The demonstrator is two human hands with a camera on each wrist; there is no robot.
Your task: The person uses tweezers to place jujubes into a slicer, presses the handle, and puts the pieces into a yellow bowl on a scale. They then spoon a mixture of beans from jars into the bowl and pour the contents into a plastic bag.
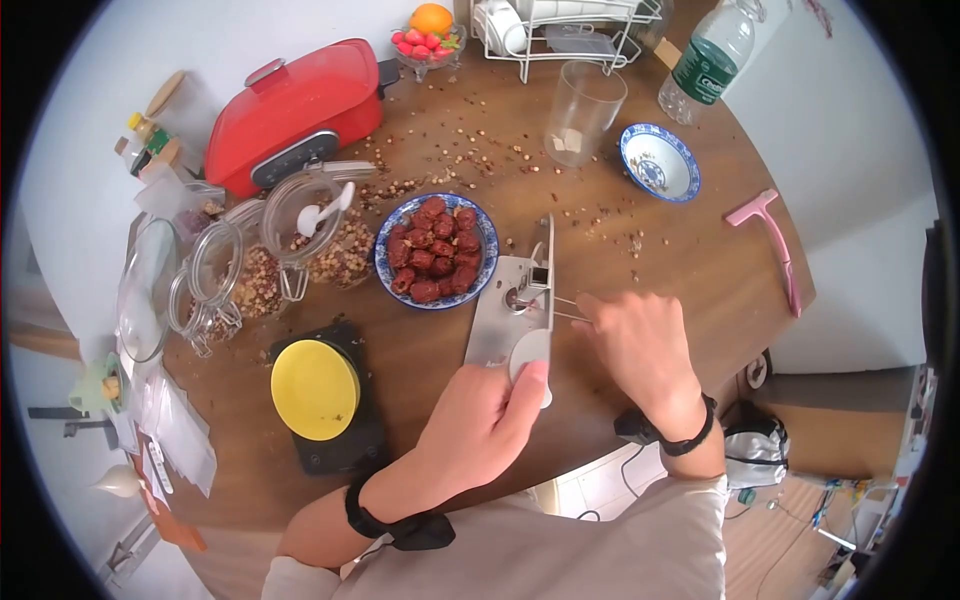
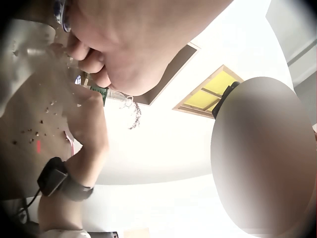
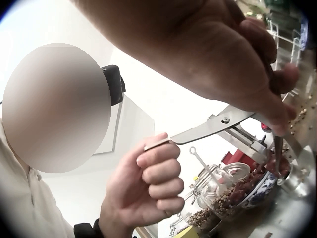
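In the head view a metal slicer [image 1: 490, 325] with a hinged blade and a pale handle [image 1: 530, 348] stands at the table's front. My left hand [image 1: 478, 425] grips that handle, its thumb lying along it. In the right wrist view the curled fingers of the left hand [image 3: 158, 183] hold the end of the blade arm [image 3: 210, 130]. My right hand [image 1: 645, 345] pinches thin metal tweezers [image 3: 279, 154], their tips reaching to the slicer's round metal opening [image 3: 297, 182]. Left of the slicer, wrinkled red dates [image 1: 436, 246] fill a blue-and-white bowl [image 1: 383, 262].
A yellow dish [image 1: 315, 390] sits on a black scale [image 1: 345, 455]. Open glass jars [image 1: 300, 215] of mixed grains stand behind it, near a red cooker [image 1: 290, 110]. Loose grains [image 1: 480, 150] lie scattered. A glass [image 1: 590, 105], small bowl [image 1: 660, 165] and pink peeler [image 1: 775, 240] are rightward.
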